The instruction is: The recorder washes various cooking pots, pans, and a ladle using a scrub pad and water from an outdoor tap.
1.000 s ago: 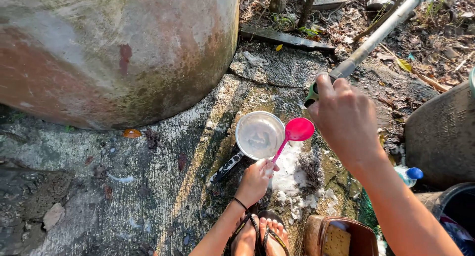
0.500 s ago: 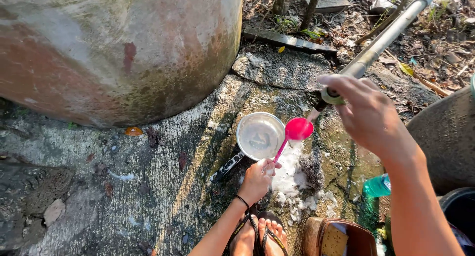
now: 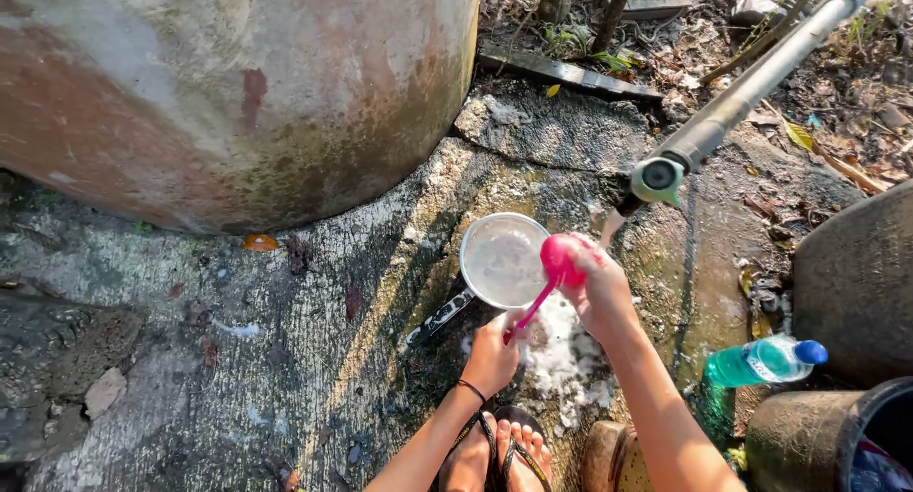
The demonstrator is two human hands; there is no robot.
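The pink ladle [image 3: 561, 259] is held over the wet concrete ground [image 3: 314, 359], just at the 3 o'clock edge of the round metal pan [image 3: 502, 260], whose dark handle runs off toward 7 o'clock. The ladle's thin handle is pinched in the left hand [image 3: 495, 351], which is closed around its lower end, while the right hand [image 3: 594, 292] is cupped against the bowl of the ladle, the fingers wrapped over its 3 o'clock side. From the green tap [image 3: 656, 180] at the end of the grey pipe [image 3: 751, 83], up at 1 o'clock, a thin stream of water is seen falling toward the ladle. White suds [image 3: 561, 354] are spread on the ground between the hands.

The rinsing appears to be in hand. It is judged best done with the bowl kept directly under the stream and turned slowly by the handle, so that inside and back are both reached. The rubbing fingers should be worked round the rim, where soap is likely to cling. The slim handle is probably slippery, so a firm pinch is advised. The green bottle [image 3: 766, 361] at 4 o'clock lies well apart.
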